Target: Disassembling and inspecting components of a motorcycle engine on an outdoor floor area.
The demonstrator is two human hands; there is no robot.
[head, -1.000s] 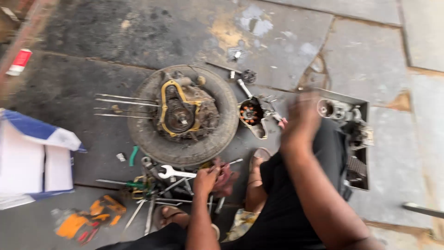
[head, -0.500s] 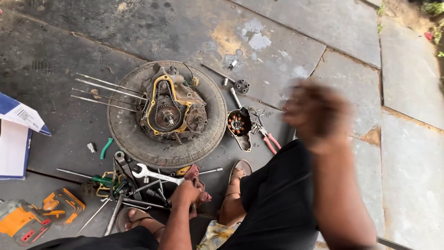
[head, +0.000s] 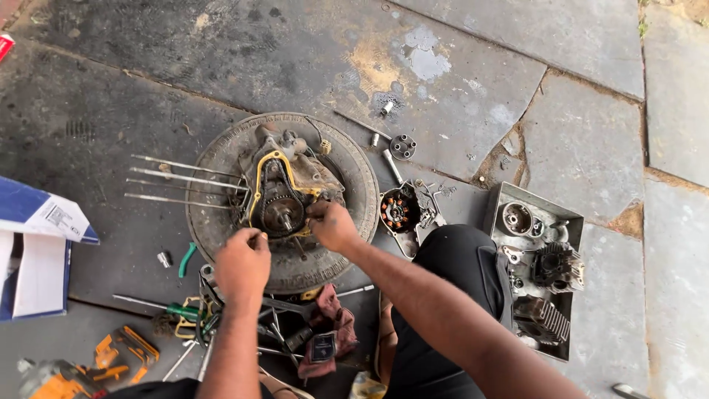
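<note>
Tools (head: pixel 221 325), parts tray (head: pixel 496 203) flanking engine (head: pixel 284 196)

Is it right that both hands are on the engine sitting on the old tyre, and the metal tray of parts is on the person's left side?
Not quite. Both the left hand and right hand are at the engine on the tyre, but the head view shows the metal tray of parts on the person's right side, not the left.

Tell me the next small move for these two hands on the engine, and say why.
Probably steady the engine with the left hand while the right hand works the part by the round gear. Both hands already sit at its near edge, and it rests loosely on a tyre, so it may shift.
</note>
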